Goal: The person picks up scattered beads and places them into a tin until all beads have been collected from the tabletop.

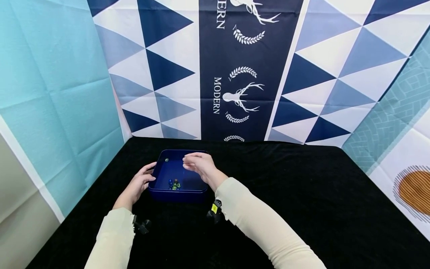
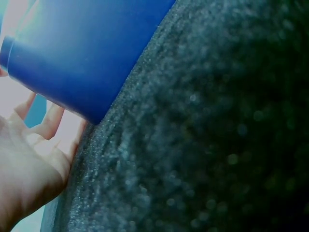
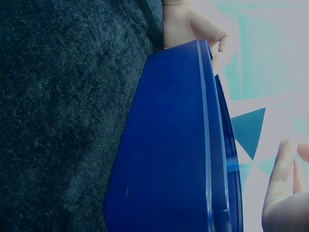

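The blue tray point(image 1: 158, 188), centre-left, is touched by the relaxed left hand point(image 1: 136, 186); the empty right hand point(image 1: 199, 166) is spread above; marbles point(image 1: 174, 184) could be scattered if it is tipped.

Even, bright light fills the head view, its edges bowed by a wide lens. Both wrist views are soft and blown out around the fingers point(image 2: 46, 126), the black cloth point(image 2: 203, 145) grainy.

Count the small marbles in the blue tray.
3: one near the far-left corner, two together by the near wall. The right hand may hide more.
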Demonstrator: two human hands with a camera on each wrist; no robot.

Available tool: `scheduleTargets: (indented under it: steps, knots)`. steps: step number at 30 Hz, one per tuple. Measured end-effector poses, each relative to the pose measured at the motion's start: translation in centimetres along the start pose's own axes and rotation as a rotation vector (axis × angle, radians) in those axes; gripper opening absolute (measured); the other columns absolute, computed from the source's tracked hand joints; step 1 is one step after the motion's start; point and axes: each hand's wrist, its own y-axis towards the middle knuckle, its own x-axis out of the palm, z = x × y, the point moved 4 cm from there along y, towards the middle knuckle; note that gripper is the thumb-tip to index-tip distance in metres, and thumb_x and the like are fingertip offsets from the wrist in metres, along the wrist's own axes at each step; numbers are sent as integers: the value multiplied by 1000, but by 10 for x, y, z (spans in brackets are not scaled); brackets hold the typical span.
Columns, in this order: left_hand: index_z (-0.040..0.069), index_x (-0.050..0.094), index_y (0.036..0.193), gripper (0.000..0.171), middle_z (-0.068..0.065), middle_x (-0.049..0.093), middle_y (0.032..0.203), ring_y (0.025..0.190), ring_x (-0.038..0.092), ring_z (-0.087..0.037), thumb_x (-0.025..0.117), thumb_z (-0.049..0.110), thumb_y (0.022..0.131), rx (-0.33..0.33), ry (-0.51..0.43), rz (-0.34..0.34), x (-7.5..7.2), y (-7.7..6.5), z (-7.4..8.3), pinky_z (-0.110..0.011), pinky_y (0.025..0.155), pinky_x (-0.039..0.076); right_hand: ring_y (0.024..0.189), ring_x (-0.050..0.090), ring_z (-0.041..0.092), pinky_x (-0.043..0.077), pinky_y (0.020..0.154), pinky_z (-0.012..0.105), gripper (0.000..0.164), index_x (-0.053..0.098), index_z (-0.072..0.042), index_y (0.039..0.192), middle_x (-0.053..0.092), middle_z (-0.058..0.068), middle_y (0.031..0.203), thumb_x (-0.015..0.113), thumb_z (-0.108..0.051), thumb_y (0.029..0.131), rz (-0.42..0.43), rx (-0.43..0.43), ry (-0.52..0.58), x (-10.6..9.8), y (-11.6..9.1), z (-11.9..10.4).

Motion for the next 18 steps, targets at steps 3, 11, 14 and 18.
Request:
scheduleTargets:
  steps: [3,11,14,18]
  knots:
    - [11,23,148,63,-21,22,146,120,38,-29,45,6,90,-4,7,5,0,0,0,-34,93,36,75,64,16,52,72,27,32,60,9,113,67,12,91,66,-1,83,-1,-10,2,-3,0,0]
    - [10,22,148,62,-22,22,146,122,36,-32,43,4,90,6,-13,3,0,1,-1,-33,93,37,72,64,15,52,72,27,26,62,8,109,63,23,107,63,0,84,26,-26,49,-15,-5,6]
    - [10,22,148,62,-22,21,146,123,35,-33,43,4,90,6,-15,3,0,1,-1,-37,95,35,71,64,14,52,71,26,27,61,9,110,63,23,106,62,1,85,25,-42,55,-22,-10,9]
    - [10,23,148,62,-22,20,147,125,33,-34,44,4,90,1,-16,4,1,1,-2,-41,98,32,70,65,14,52,70,26,30,59,11,111,66,20,97,63,0,84,19,-66,46,-32,-18,14]
